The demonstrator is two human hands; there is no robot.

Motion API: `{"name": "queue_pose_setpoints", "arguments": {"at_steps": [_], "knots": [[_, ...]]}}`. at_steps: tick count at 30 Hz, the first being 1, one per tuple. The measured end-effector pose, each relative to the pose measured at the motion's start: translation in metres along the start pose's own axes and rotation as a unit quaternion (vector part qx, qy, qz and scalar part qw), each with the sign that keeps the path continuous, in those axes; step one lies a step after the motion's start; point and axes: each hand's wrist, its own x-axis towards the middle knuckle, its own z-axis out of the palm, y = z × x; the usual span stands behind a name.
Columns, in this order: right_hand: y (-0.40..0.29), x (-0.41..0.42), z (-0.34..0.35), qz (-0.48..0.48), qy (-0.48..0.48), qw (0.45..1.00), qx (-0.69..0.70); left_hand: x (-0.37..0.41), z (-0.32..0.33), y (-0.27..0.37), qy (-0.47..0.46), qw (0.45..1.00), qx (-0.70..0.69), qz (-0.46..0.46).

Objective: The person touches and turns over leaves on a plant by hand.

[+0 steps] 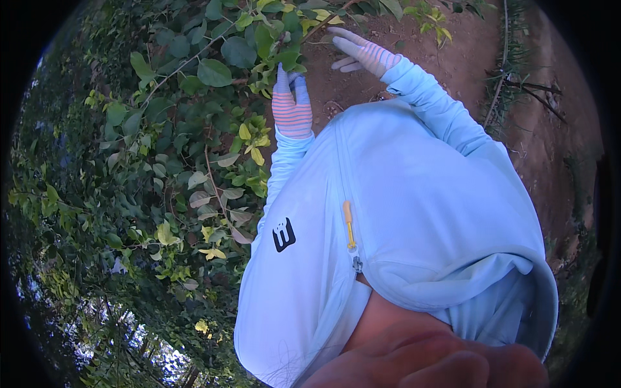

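Observation:
My left hand (293, 104), in a knitted glove with orange and grey stripes, reaches up to the lower edge of a leafy green branch (271, 51). Its fingertips are against or just beneath the leaves, and whether they pinch anything is hidden. To the right, my right hand (365, 52) wears a matching striped glove. Its fingers are stretched out and apart over brown soil, with nothing seen in them. Close above its fingertips runs a thin brown stem (326, 23).
Dense leafy shrubs (160, 145) fill the left side, with some yellow leaves (252, 140) among them. Bare soil (456, 72) lies to the right. Farther right are a strip of grass (516, 53) and dark fallen twigs (538, 92).

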Motion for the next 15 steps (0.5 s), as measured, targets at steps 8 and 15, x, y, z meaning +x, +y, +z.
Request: {"name": "queue_pose_setpoints", "arguments": {"at_steps": [8, 15], "knots": [[0.028, -0.023, 0.000, -0.221, 0.028, 0.959, -0.174, -0.029, 0.009, 0.007, -0.034, 0.946, -0.270, -0.177], [0.034, -0.050, 0.001, -0.281, 0.002, 0.926, -0.253, 0.014, 0.034, 0.016, -0.162, 0.803, -0.532, -0.214]]}}
